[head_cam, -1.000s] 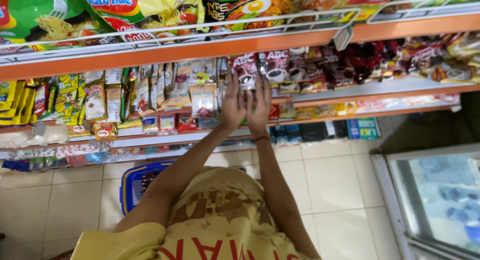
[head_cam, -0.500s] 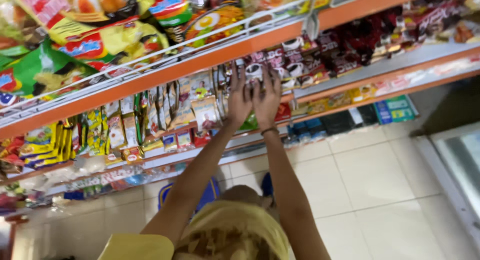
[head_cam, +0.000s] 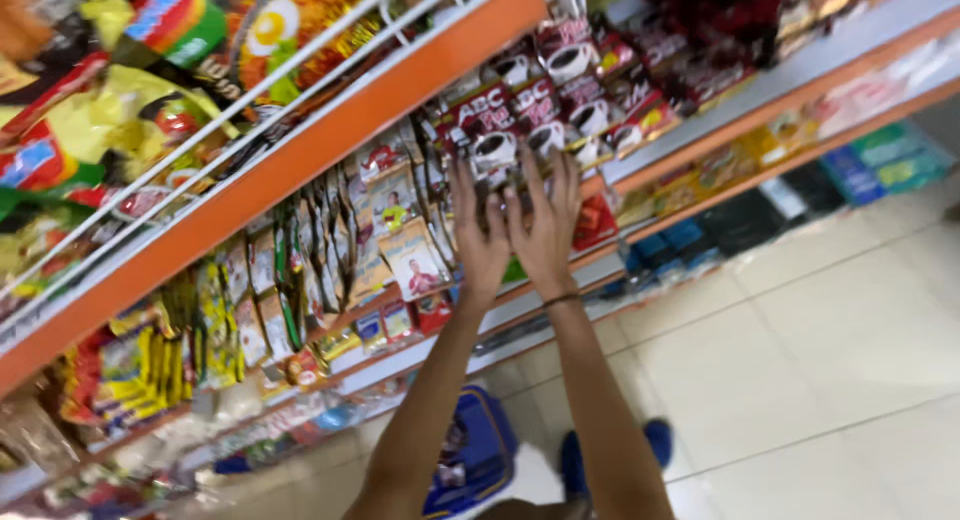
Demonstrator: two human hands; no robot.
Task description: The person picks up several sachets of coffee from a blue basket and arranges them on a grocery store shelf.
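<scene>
Both my arms reach up to a shop shelf hung with strips of red and dark coffee sachets (head_cam: 540, 105). My left hand (head_cam: 480, 235) and my right hand (head_cam: 548, 225) are side by side, backs toward me, with fingers stretched up and spread against the lower sachets. The fingertips touch the packets, and I see no closed grip. A thin dark band (head_cam: 560, 300) circles my right wrist. Pale sachets with pictures (head_cam: 410, 255) hang just left of my left hand.
An orange shelf edge (head_cam: 350, 120) with a white wire rail runs diagonally above, holding noodle packets (head_cam: 150, 60). Yellow-green sachets (head_cam: 215, 320) hang at the left. A blue basket (head_cam: 475, 460) and a blue shoe (head_cam: 580, 460) are on the pale tiled floor (head_cam: 800, 340). Small boxes (head_cam: 880, 160) fill the low shelf.
The view has tilted and drawn closer to the shelf. Both hands stay together at the coffee sachets, now reaching slightly higher with fingers more spread.
</scene>
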